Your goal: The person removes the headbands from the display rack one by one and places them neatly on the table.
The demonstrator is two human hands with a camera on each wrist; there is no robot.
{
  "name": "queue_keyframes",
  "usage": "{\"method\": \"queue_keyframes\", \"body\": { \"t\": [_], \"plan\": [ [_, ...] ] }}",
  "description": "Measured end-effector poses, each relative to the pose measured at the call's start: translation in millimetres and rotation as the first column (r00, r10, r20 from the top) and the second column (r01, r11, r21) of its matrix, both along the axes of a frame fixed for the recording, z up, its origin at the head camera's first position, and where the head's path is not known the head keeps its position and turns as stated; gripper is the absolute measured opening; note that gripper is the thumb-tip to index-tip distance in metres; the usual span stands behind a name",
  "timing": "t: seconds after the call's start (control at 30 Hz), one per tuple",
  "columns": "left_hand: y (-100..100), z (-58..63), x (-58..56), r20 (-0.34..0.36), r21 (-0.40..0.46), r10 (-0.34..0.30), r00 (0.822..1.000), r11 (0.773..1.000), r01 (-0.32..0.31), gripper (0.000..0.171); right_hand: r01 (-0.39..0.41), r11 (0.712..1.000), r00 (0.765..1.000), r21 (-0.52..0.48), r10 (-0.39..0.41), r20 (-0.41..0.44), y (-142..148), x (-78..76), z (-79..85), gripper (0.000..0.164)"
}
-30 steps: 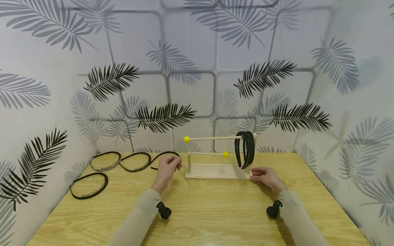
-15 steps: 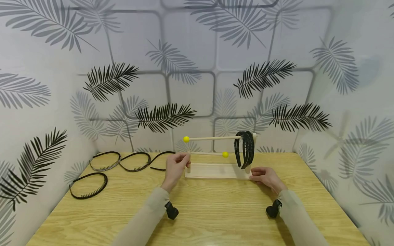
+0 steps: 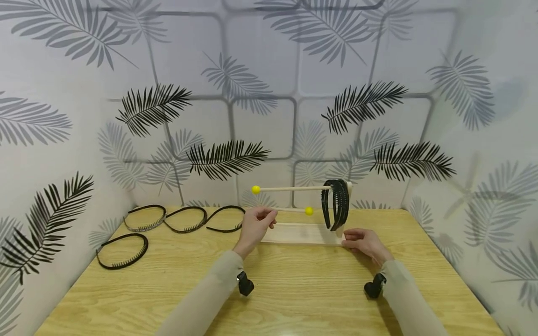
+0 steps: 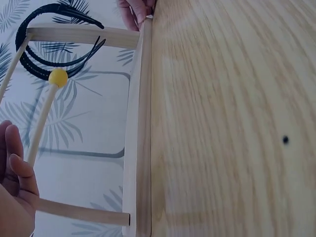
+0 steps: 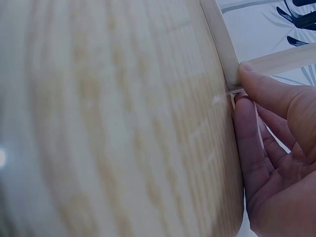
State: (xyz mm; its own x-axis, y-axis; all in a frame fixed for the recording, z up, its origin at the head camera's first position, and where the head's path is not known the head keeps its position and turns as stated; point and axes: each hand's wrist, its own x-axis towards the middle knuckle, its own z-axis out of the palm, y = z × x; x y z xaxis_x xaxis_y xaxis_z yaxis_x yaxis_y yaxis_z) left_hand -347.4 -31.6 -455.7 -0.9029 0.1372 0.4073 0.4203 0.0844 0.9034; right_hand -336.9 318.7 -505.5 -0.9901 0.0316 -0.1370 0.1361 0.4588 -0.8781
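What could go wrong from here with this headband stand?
The left hand, right at the lower rod, could jolt it and shift the stand. The hung headbands bunch at one end of the upper rod, so a knock might tip the stand that way, though the right hand holds that end.

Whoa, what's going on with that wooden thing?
Someone is handling a pale wooden rack. Their right hand pinches its bottom right end. Their left hand is by the left end of the thin, pale lower rod, but I can't tell whether it's gripping anything. Some black, toothed headbands hang bunched together at the right end of the round, pale upper rod. Four loose, black, hoop-shaped headbands lie on the yellowish wooden table, off to the left.
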Motion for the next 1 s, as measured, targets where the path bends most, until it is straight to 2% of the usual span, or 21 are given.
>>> {"method": "queue_keyframes", "body": {
  "t": [0.17,0.3,0.5,0.73,0.9,1.0],
  "plan": [
    [9,1.8,-1.8,-0.01,-0.042,-0.041,0.999,0.998,0.04,0.018,0.002,1.0,1.0,-0.009,-0.002,-0.004,0,-0.2,0.2,0.058],
    [17,3.9,-0.3,0.012,-0.04,-0.055,0.998,0.998,0.056,0.017,-0.008,1.0,1.0,-0.012,0.008,-0.006,-2,1.6,-0.9,0.056],
    [29,11.1,3.2,0.042,0.009,-0.074,0.996,0.997,0.073,0.018,-0.009,1.0,1.0,-0.019,0.009,-0.004,-3,2.5,-1.9,0.055],
    [46,21.5,5.9,0.02,0.056,-0.043,0.999,0.998,0.042,0.016,-0.003,1.0,1.0,-0.009,0.003,0.006,-3,3.3,-0.4,0.054],
    [62,27.1,5.4,0.005,0.129,-0.066,0.998,0.99,0.065,0.019,0.007,1.0,1.0,-0.014,-0.006,0.008,-3,2.1,0.4,0.054],
    [70,27.8,4.8,0.0,0.139,-0.051,0.999,0.989,0.05,0.018,0.015,1.0,1.0,-0.015,-0.014,0.009,-3,1.6,1.7,0.054]
  ]
}}
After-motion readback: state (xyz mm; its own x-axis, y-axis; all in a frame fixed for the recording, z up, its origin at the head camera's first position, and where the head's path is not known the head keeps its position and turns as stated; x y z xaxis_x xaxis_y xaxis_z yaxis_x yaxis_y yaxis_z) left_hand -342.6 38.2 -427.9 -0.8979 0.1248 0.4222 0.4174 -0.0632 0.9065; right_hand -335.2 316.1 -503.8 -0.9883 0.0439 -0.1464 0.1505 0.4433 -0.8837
